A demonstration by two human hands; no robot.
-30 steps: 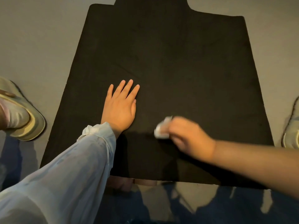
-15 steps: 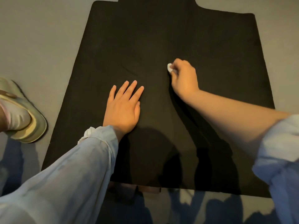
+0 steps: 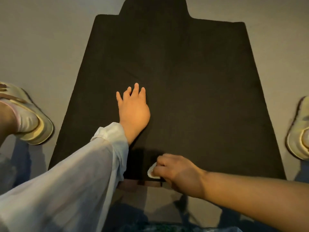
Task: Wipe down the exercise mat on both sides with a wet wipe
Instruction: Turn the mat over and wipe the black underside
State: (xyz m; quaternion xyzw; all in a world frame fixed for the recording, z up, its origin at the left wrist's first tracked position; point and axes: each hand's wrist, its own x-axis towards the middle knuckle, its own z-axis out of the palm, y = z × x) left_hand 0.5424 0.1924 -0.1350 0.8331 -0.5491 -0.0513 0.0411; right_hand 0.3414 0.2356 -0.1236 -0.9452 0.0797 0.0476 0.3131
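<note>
A black exercise mat (image 3: 192, 84) lies flat on a grey floor and fills the middle of the view. My left hand (image 3: 133, 109) rests palm down on the mat left of centre, fingers spread and straight. My right hand (image 3: 177, 173) is at the mat's near edge, fingers curled round a small white wet wipe (image 3: 151, 172) that is pressed against the mat. Only a corner of the wipe shows past my fingers.
A foot in a pale slipper (image 3: 31, 121) stands on the floor left of the mat. Another pale slipper (image 3: 299, 131) is at the right edge. Grey floor (image 3: 41, 39) surrounds the mat. Dark shadows fall near the bottom.
My right hand has swept the wipe from the mat's middle back down to the near edge. My left hand has stayed pressed on the mat, shifting only slightly.
</note>
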